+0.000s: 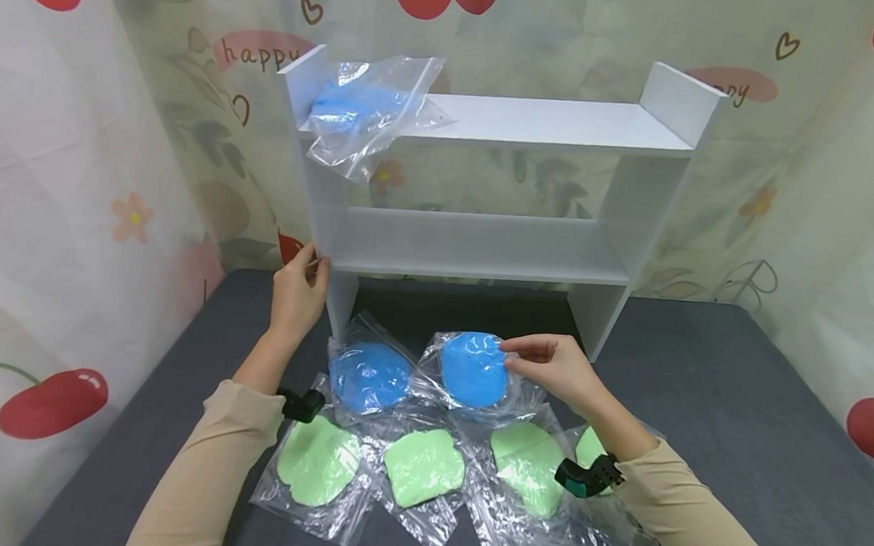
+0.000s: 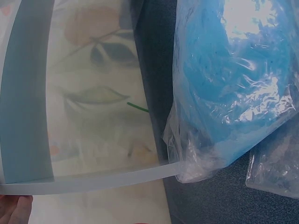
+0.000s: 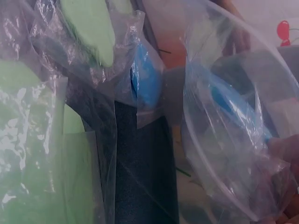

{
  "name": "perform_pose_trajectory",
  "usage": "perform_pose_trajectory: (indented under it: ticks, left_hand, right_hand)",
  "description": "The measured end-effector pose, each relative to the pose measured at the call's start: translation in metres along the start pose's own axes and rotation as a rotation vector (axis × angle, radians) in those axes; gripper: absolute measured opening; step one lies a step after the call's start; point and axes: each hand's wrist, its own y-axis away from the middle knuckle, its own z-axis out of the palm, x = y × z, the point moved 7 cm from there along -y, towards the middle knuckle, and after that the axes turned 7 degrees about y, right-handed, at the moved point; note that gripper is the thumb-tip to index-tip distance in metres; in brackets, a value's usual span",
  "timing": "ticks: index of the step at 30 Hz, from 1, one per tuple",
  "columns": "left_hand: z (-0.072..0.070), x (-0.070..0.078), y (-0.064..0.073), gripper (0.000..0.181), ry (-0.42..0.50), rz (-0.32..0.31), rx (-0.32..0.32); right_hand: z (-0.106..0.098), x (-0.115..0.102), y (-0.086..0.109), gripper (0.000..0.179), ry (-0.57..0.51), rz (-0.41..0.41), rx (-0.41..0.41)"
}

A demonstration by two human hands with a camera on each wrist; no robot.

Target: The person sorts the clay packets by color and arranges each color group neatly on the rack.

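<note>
My right hand pinches the right side of a clear zip bag holding a flat blue clay-like lump. In the right wrist view the bag is raised, with fingertips at its side. A white shelf unit stands behind the bags. On its left side panel, my left hand grips the edge; in the left wrist view only its fingertips show, right at the panel. Between the hands lies a second bagged blue lump, close to the foot of the panel.
Another bagged blue lump rests on the top shelf's left end, its bag hanging over the front. Several bagged light green lumps lie along the near part of the dark table. A patterned cloth hangs behind.
</note>
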Motion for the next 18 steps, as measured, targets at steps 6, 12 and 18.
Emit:
perform_pose_trajectory:
  ticks: [6, 12, 18]
  left_hand:
    - [0.000, 0.001, 0.000, 0.035, 0.002, 0.019, 0.010]
    - [0.000, 0.000, 0.000, 0.034, 0.002, 0.033, 0.014]
    - [0.000, 0.000, 0.000, 0.034, 0.007, 0.027, 0.010]
  right_hand:
    - [-0.003, -0.007, 0.003, 0.031, -0.009, 0.012, 0.015]
    - [-0.005, -0.012, 0.004, 0.034, -0.027, 0.005, 0.007]
    - [-0.009, -0.020, 0.006, 0.036, -0.060, -0.011, 0.011]
